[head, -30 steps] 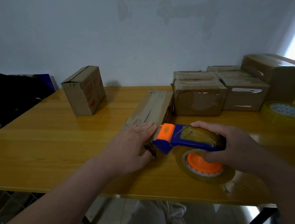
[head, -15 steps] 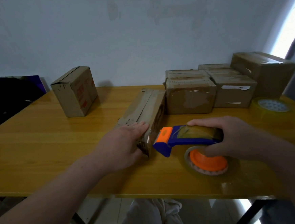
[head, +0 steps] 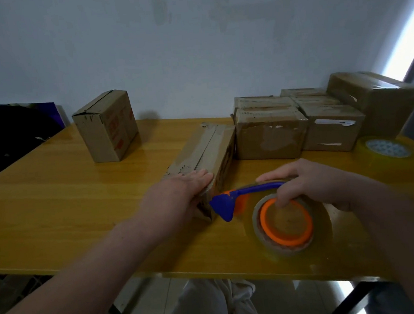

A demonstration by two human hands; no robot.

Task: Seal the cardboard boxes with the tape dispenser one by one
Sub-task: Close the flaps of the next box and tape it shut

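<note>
My left hand (head: 179, 196) lies flat, fingers straight, on the box (head: 207, 147); at its 3 o'clock, my right hand (head: 309, 183) grips the dispenser (head: 229, 202).

Plain pale blue-grey wall (head: 192, 46) stood behind glossy yellow wooden table (head: 68, 205). Bright daylight strip (head: 406, 39) slanted at far right. Dark bulky shape (head: 6, 140) sat at left. Pale floor (head: 148, 310) showed below table edge.

The left hand (head: 179, 196) covers the near end of the long box (head: 207, 147). The right hand (head: 309, 186) hides the back of the tape dispenser (head: 226, 205). Red marks on the far box (head: 107, 125) are too blurry to read, maybe letters.
</note>
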